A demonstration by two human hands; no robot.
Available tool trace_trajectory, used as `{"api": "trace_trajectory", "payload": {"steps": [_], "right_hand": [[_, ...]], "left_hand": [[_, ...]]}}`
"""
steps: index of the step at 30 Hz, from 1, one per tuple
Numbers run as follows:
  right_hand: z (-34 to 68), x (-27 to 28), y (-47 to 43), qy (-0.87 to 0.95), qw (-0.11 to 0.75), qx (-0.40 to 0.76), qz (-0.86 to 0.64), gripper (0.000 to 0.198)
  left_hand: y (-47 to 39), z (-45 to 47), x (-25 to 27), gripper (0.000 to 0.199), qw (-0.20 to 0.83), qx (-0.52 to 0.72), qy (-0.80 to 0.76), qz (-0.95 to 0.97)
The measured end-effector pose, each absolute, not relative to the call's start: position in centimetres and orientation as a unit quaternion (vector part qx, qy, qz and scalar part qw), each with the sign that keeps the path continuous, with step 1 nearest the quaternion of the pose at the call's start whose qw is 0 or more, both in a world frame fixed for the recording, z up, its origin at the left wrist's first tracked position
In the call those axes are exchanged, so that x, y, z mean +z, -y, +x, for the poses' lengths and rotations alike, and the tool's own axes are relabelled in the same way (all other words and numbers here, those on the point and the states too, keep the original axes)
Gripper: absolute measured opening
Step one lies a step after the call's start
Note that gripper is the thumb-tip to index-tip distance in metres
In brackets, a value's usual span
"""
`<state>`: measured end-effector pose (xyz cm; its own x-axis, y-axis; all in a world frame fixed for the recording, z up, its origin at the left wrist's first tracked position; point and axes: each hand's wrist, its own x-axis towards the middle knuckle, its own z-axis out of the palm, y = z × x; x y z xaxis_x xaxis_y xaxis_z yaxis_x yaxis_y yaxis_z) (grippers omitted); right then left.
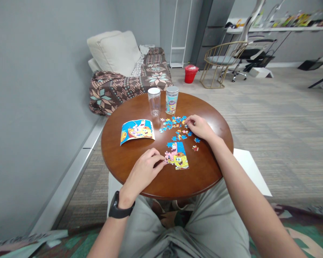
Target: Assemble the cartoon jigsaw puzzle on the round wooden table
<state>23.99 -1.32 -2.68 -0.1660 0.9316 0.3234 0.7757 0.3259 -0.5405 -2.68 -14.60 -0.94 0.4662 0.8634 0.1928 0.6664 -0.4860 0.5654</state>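
Note:
On the round wooden table lies a partly joined cartoon jigsaw puzzle (pixel 180 154), with a yellow sponge character and a pink figure. My left hand (pixel 146 166), wearing a black wristband, rests at the puzzle's left edge. Its thumb and forefinger close on a small puzzle piece there. Farther back, my right hand (pixel 200 127) reaches into the loose puzzle pieces (pixel 173 123); its bent fingertips come together on a piece at their right side, mostly covered. A single reddish-brown piece (pixel 195 148) lies apart, right of the joined part. The curled picture sheet (pixel 137 129) lies left of the pieces.
Behind the pieces on the table (pixel 118 157) stand a clear jar with a white lid (pixel 154 102) and a printed jar with a silver lid (pixel 172 100). Beyond are a covered sofa (pixel 131 80), a red bin (pixel 190 74) and a gold-framed chair (pixel 220 61).

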Motion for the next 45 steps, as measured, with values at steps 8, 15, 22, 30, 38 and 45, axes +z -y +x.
{"api": "trace_trajectory", "payload": {"steps": [8, 15, 22, 30, 38, 45], "right_hand": [[23.9, -2.5, 1.5, 0.746, 0.306, 0.130, -0.577, 0.017], [23.8, -2.4, 1.6, 0.743, 0.300, 0.135, -0.582, 0.018], [23.9, -2.5, 1.4, 0.747, 0.294, 0.134, -0.580, 0.018], [24.0, -2.6, 1.3, 0.752, 0.295, 0.134, -0.574, 0.019], [24.0, -3.0, 1.2, 0.753, 0.312, 0.131, -0.565, 0.018], [24.2, -2.7, 1.1, 0.728, 0.345, 0.126, -0.578, 0.018]], "left_hand": [[14.8, -2.9, -1.3, 0.019, 0.164, 0.243, -0.431, 0.853], [15.0, -3.0, -1.8, 0.021, 0.073, 0.227, -0.393, 0.888], [15.5, -2.6, -1.3, 0.018, 0.005, 0.207, -0.383, 0.900], [15.5, -2.7, -1.2, 0.016, 0.001, 0.197, -0.374, 0.906], [15.3, -2.6, -1.5, 0.017, 0.048, 0.235, -0.406, 0.882], [15.8, -3.3, -0.3, 0.004, 0.188, 0.234, -0.446, 0.843]]}}
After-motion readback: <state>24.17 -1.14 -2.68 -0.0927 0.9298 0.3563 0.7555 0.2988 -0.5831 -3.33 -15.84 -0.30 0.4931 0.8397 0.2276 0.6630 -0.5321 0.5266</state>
